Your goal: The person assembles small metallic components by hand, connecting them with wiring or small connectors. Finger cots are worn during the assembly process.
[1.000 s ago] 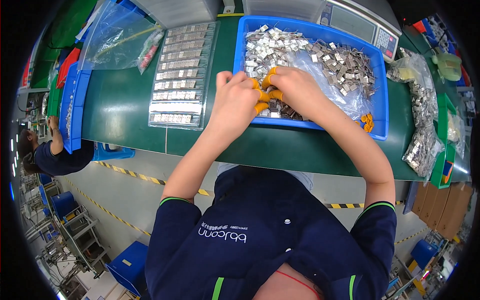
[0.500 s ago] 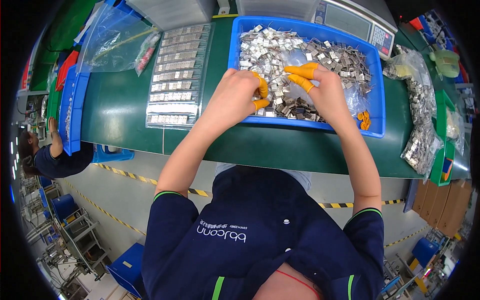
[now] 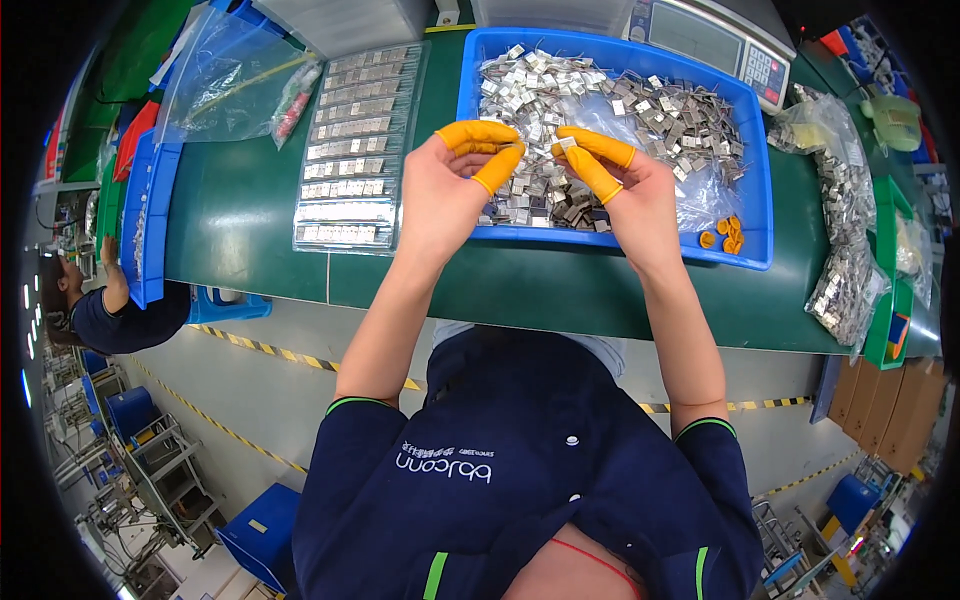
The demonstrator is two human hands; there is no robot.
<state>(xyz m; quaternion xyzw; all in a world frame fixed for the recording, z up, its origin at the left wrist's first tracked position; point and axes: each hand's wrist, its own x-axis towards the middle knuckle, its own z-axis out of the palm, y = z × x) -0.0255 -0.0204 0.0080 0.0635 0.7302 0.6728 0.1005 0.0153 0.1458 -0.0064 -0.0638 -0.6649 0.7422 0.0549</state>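
Over the blue tray [image 3: 764, 190], both hands wear orange finger cots. Between the thumb and finger of my right hand [image 3: 640, 195] is a small silver metal-cased component [image 3: 567, 143]. My left hand [image 3: 445, 190] faces it with thumb and fingertips closed together; whatever they may hold is too small to make out. Beneath them spreads a heap of loose silver components [image 3: 535, 85] with thin leads. More of these pieces [image 3: 680, 125] lie on the tray's right side, beside crumpled clear plastic. Several loose orange finger cots [image 3: 733, 238] sit in the near right corner.
Left of the tray, a clear plastic blister tray [image 3: 345, 190] holds rows of components on the green table [image 3: 240, 220]. A weighing scale [image 3: 700, 45] stands behind. Bagged components [image 3: 840, 220] lie at right, next to a green bin [image 3: 885, 330]. A co-worker [image 3: 110, 310] sits far left.
Both hands have risen from the heap toward each other, the left turning its fingers inward. The right now shows a component in its fingertips.
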